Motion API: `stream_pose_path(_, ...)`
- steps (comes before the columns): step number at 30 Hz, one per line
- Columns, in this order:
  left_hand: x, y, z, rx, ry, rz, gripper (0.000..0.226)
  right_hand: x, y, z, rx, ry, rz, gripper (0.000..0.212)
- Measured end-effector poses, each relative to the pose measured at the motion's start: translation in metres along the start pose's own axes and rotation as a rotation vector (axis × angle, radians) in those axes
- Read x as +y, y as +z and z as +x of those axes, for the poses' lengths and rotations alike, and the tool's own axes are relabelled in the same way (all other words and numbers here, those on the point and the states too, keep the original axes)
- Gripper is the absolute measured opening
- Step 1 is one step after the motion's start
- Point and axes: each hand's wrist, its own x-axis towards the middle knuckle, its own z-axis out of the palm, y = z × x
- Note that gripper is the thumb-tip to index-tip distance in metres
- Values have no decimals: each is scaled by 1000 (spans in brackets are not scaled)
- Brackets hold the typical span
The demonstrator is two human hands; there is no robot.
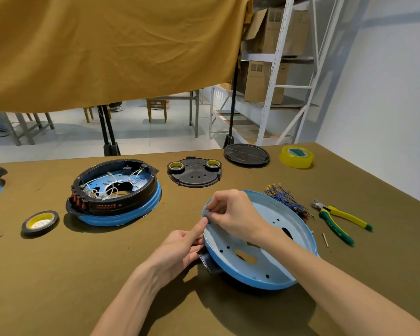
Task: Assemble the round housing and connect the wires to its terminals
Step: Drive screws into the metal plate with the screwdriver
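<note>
A round blue housing pan [274, 260] with several holes lies tilted in front of me, pale inside, with a black part under its left edge. My left hand [182, 248] grips the pan's left rim, thumb up against it. My right hand [233, 214] reaches over the rim and pinches something small at its inner upper-left edge; what it holds is hidden by the fingers. A bundle of blue wires [283, 198] with metal terminals lies just behind the pan. A second housing [117, 192], black ring on blue base with wires inside, sits to the left.
Green-yellow pliers [337, 219] and a small pin [325, 239] lie right of the pan. A black plate [194, 177] carrying two tape rolls, a round black lid [246, 155], yellow tape [296, 156] and a black tape roll [39, 222] sit on the olive table [83, 263].
</note>
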Motion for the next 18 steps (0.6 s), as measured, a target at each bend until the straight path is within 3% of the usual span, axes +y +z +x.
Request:
stream_pose_path(3,2,-1,-4,-2,2,-39,67,-1,-3,-11,22,-55,44,6)
stream_pose_path(8,13,-10,-12,25,15,53,65,4,-31,0,144,42,75,7)
stream_pose_path(14,33,-15,-11,-41,-122,289,88,3,-32,-3,-68,45,-12,10)
stream_pose_path(18,48,-13,-7,-48,-213,381,88,5,-24,-9,-34,23,-1,9)
